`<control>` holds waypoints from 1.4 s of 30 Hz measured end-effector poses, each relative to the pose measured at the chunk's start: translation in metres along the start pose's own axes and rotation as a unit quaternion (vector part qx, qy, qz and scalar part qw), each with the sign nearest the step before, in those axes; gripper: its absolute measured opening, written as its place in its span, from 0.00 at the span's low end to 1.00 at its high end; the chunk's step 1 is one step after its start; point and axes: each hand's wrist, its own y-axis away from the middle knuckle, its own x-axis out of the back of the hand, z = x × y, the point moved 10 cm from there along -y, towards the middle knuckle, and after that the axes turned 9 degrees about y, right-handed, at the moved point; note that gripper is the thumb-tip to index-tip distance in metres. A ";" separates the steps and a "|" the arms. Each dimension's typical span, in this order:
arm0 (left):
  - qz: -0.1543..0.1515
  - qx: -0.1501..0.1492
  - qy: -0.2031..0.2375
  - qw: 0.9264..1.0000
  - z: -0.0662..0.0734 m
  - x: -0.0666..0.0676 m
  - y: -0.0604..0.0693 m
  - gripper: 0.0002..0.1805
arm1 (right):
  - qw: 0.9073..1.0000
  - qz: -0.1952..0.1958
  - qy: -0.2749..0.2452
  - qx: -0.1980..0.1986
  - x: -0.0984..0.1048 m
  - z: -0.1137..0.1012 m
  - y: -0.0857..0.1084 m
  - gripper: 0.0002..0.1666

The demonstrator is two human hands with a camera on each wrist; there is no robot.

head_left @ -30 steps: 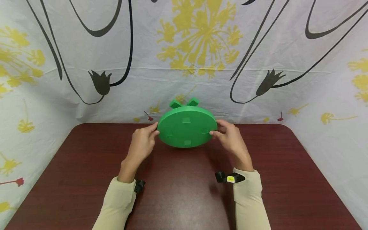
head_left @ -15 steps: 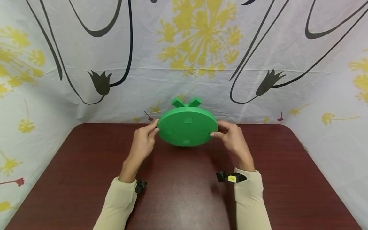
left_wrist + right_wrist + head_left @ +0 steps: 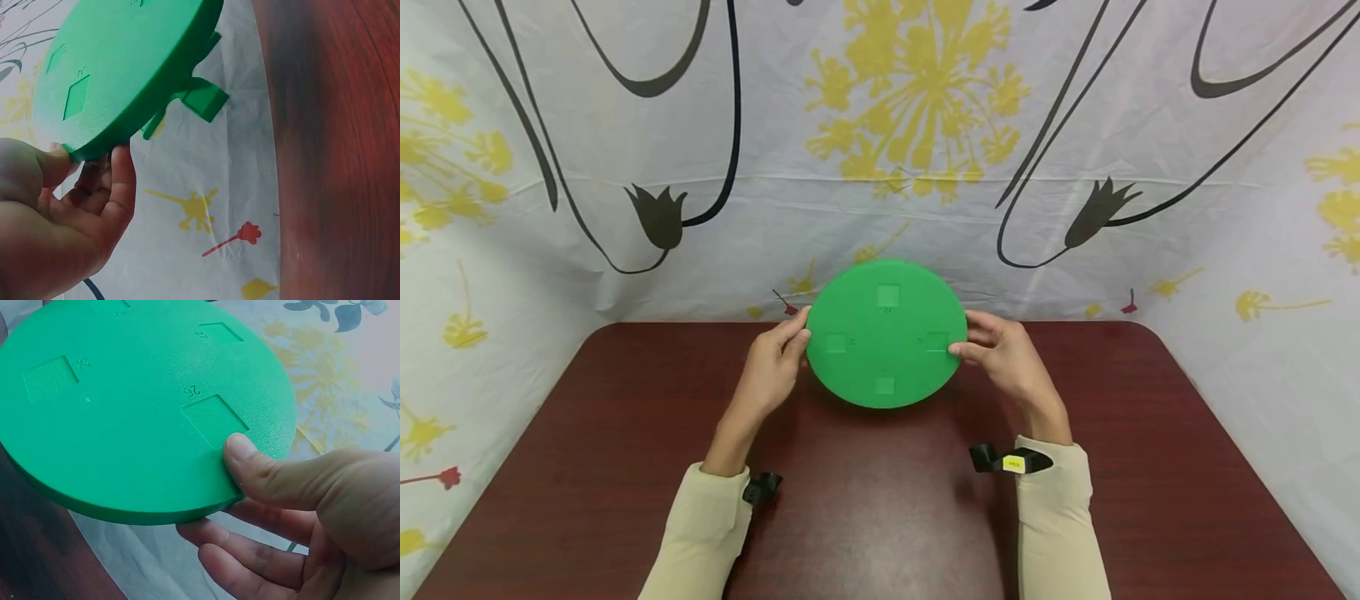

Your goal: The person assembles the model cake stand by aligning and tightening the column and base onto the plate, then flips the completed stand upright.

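A round green disc (image 3: 886, 342), tilted with its flat face toward me, is held above the far part of the table. Several shallow square recesses with small engraved numbers mark that face. My left hand (image 3: 769, 367) pinches its left edge, thumb on the face and fingers behind. At the opposite edge, my right hand (image 3: 1009, 360) grips it the same way; its thumb (image 3: 244, 453) presses beside a recess marked 26. Green block-like legs (image 3: 206, 100) stick out from the disc's back in the left wrist view; the head view hides them.
The dark red-brown table (image 3: 880, 517) has rounded far corners. Behind it hangs a white cloth (image 3: 850, 225) printed with yellow and grey flowers, which also runs along both sides. Black wrist cameras (image 3: 763, 487) sit at both cuffs.
The disc has tipped so its flat face shows as a fuller, rounder shape, and the legs above its far rim have gone out of the head view. Both hands keep their hold.
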 end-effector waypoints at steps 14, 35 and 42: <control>0.062 0.034 0.087 0.994 -0.004 0.013 0.001 0.24 | 0.996 0.012 -0.087 -0.012 0.002 0.000 0.000 0.35; 0.009 0.074 0.160 0.984 -0.014 0.004 -0.002 0.23 | 0.970 0.060 -0.223 -0.079 0.002 0.017 -0.004 0.23; -0.022 0.106 0.150 0.983 -0.022 -0.006 -0.002 0.28 | 0.955 0.071 -0.254 -0.134 -0.007 0.030 -0.007 0.19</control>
